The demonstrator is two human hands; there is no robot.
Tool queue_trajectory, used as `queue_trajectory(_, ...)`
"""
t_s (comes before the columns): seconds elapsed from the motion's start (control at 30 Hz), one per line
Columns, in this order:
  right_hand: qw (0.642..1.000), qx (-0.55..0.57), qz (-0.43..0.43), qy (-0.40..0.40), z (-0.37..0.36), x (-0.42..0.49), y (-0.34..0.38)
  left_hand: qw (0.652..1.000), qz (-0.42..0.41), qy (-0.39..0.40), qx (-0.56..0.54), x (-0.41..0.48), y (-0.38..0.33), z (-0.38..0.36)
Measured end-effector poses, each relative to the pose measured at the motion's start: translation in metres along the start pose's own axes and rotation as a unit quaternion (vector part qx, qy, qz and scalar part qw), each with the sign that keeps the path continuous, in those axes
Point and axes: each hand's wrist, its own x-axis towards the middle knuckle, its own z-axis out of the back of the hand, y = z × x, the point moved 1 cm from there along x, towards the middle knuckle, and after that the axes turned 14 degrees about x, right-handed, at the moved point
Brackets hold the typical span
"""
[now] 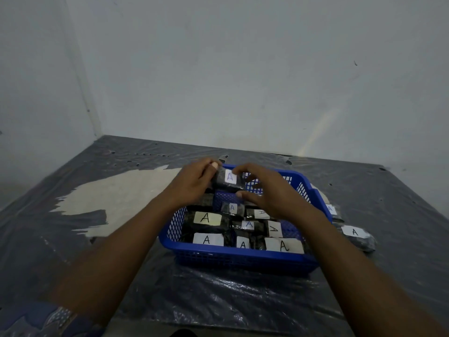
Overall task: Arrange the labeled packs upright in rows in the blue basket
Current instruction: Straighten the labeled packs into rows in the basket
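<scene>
Plastic-sheeted grey worktop (170, 300) carries a blue mesh plastic basket (238, 260) filled with dark A-labeled packs (207, 218). Left hand (194, 186) and right hand (269, 190) both pinch one dark white-labeled pack (227, 181) above the basket's far end. Two more packs (357, 235) lie right of the basket.

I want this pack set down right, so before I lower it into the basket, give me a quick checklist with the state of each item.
1. Grip: both the left hand and right hand hold the raised pack: ok.
2. Label: its A faces the camera, upright: ok.
3. Landing spot: bare floor shows at the far end of the blue basket, under the pack: ok.
4. Front rows: labels visible, but whether every pack stands upright: cannot tell.
5. Task complete: two packs, one and another, lie outside to the right: not ok.
</scene>
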Motion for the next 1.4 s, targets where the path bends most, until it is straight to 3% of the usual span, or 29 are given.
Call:
queue_trajectory(0.1,0.998,-0.050,-0.041,-0.004,0.007,0.012,-0.012,0.991,0.056,-0.083,0.087,-0.007,0.019,0.005)
queue_trajectory(0.23,0.987,-0.115,-0.106,0.035,-0.005,0.029,-0.024,0.978,0.179,0.006,0.104,-0.012,0.044,-0.003)
queue_trajectory(0.67,0.977,-0.136,-0.124,0.109,-0.032,0.055,-0.039,0.974,0.204,-0.068,0.068,-0.019,0.040,-0.010)
queue_trajectory(1.2,0.967,-0.173,-0.152,0.107,-0.038,0.067,-0.034,0.971,0.222,-0.071,0.057,-0.021,0.037,-0.008)
queue_trajectory(1.33,0.984,-0.145,-0.089,0.048,-0.048,0.081,-0.024,0.970,0.225,-0.078,0.054,-0.021,0.036,-0.008)
queue_trajectory(1.4,0.988,-0.126,-0.059,0.059,-0.057,0.086,-0.019,0.969,0.226,-0.076,0.056,-0.022,0.035,-0.008)
